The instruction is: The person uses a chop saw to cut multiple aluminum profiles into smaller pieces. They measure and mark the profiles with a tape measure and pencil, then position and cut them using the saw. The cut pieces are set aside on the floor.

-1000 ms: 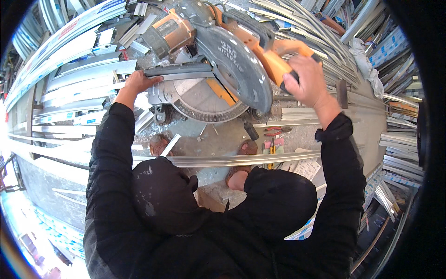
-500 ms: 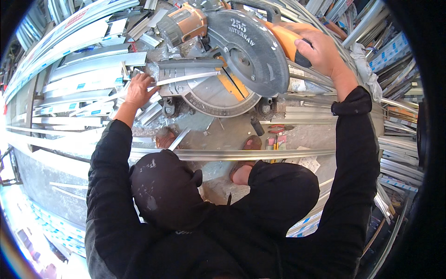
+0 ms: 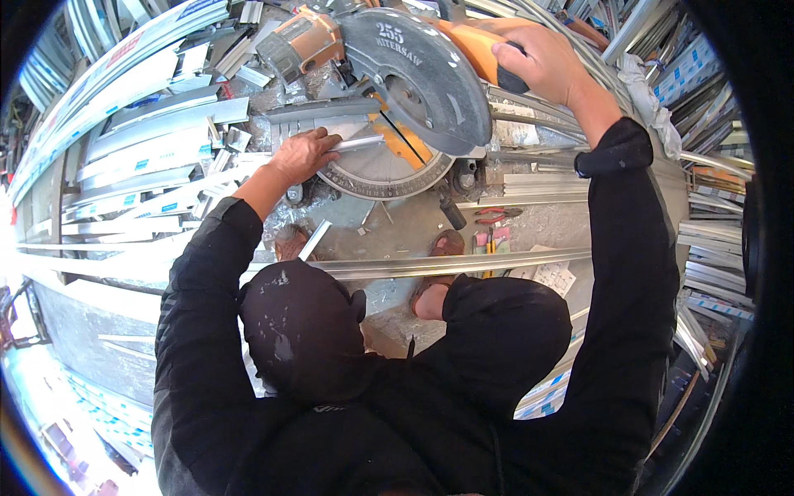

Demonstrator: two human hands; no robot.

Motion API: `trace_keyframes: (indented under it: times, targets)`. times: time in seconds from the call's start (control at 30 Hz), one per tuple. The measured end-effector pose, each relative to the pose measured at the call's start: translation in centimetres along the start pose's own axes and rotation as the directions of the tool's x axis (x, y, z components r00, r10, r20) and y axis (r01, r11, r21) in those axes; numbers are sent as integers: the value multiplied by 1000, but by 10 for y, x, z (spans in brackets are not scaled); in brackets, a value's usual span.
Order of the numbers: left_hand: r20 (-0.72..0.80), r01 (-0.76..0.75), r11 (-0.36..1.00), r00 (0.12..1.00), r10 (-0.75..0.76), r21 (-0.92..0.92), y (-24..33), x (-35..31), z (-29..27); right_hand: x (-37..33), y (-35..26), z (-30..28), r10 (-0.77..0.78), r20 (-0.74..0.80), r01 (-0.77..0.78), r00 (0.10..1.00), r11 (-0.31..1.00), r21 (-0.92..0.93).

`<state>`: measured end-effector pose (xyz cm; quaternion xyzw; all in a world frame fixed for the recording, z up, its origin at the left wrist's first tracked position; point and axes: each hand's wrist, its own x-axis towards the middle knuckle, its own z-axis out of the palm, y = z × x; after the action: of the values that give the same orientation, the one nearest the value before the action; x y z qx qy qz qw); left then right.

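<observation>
My left hand [image 3: 306, 157] is closed on a thin pale metal strip [image 3: 361, 143] at the left of the saw table [image 3: 364, 180]. The strip's right end lies at the yellow slotted insert [image 3: 400, 142]. My right hand [image 3: 542, 66] wraps round the orange and black handle [image 3: 475, 51] of a mitre saw. Its dark round blade guard [image 3: 438, 91] stands above the right side of the table, hiding much of the blade. An orange and grey motor [image 3: 299, 43] sticks out to the left.
Metal profiles [image 3: 157, 157] are piled at the left, with more lengths [image 3: 715, 244] at the right. A long profile [image 3: 463, 266] crosses before my knees. Red-handled pliers [image 3: 496, 215] and a dark cylinder [image 3: 452, 213] lie on the floor near my foot [image 3: 430, 302].
My left hand has moved right along the strip, closer to the blade. The right hand stays on the saw handle. The saw sits slightly further left and higher in view.
</observation>
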<state>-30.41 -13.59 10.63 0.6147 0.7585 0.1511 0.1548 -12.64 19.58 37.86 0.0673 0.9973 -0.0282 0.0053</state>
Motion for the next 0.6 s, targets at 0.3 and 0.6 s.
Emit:
trace_keyframes:
  times: [0.3, 0.6]
  targets:
    - [319, 189, 969, 939, -130, -160, 83, -5, -24, -1, -11, -8, 41, 2, -41, 999, 997, 70]
    - [699, 739, 227, 673, -240, -634, 132, 17, 10, -1, -9, -4, 84, -15, -83, 996, 995, 51]
